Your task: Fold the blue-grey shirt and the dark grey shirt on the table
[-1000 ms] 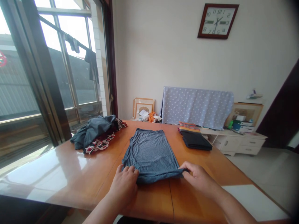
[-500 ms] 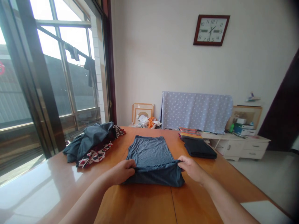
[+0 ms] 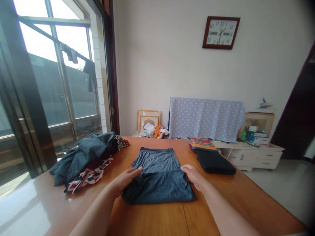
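While the shirt (image 3: 157,183) lies folded in the middle of the table (image 3: 246,200), its darker near layer doubled over the paler far part, both hands rest on it. The left hand (image 3: 125,180) lies palm down at the fold's upper edge, fingers extended and not visibly pinching. The right hand (image 3: 193,177) sits on the opposite end of that edge, its fingers also flat and open. The shirt's lower hem extends toward the person, between the forearms. Just left of the shirt is a heap of clothes (image 3: 85,162), a dark garment over floral and striped cloth. To the right, a black stack (image 3: 215,162) sits touching a striped stack (image 3: 203,144). Beyond the table's far edge hangs a polka-dot cloth (image 3: 206,119), beside a white cabinet (image 3: 248,158).
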Demonstrator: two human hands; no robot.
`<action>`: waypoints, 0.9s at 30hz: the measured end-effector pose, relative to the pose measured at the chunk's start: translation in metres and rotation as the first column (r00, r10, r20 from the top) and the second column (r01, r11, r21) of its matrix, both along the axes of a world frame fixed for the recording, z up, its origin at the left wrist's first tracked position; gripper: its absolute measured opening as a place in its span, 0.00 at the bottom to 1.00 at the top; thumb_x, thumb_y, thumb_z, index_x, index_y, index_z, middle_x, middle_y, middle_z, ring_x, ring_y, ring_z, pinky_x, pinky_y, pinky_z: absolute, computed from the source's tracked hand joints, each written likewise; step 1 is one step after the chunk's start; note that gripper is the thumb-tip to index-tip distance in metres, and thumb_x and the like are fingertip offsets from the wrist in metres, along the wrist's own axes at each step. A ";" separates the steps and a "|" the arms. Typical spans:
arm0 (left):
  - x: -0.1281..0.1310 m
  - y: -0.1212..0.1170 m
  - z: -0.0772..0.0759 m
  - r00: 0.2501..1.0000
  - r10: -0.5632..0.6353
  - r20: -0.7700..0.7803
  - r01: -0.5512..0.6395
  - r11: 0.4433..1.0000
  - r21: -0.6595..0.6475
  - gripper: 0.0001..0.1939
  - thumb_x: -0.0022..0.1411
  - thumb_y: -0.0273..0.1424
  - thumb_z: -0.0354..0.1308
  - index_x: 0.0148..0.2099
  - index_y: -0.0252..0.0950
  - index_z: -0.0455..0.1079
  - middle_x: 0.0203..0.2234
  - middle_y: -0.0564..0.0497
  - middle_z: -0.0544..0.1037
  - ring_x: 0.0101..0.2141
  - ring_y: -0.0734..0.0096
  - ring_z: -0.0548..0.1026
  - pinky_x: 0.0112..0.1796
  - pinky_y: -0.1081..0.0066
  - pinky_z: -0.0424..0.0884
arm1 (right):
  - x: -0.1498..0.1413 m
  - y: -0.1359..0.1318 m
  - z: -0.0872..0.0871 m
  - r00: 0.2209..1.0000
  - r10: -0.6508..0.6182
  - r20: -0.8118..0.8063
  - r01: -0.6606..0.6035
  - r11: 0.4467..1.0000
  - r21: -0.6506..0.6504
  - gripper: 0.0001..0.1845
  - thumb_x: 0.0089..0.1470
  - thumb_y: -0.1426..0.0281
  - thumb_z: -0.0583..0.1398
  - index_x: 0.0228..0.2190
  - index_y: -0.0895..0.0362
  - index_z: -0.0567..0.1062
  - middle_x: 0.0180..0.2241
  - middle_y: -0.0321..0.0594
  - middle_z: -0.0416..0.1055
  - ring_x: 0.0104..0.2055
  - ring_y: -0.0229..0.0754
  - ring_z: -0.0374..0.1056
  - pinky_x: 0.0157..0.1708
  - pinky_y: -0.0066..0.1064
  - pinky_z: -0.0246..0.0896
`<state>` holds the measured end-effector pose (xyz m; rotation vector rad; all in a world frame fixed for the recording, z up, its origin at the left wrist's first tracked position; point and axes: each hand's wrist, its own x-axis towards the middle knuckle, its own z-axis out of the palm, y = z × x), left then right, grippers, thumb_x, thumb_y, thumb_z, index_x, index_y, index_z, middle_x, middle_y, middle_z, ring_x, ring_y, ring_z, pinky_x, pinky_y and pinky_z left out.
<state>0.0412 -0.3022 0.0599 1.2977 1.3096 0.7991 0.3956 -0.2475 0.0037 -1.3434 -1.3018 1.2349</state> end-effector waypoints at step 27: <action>-0.012 0.024 -0.025 0.997 0.059 0.046 -0.063 0.995 0.079 0.26 0.49 0.36 0.65 0.51 0.37 0.69 0.38 0.50 0.79 0.34 0.67 0.77 0.33 0.73 0.69 | 0.008 0.015 -0.026 0.990 -0.133 -0.050 0.139 0.983 0.120 0.36 0.49 0.66 0.60 0.60 0.56 0.63 0.32 0.38 0.77 0.33 0.43 0.73 0.34 0.31 0.65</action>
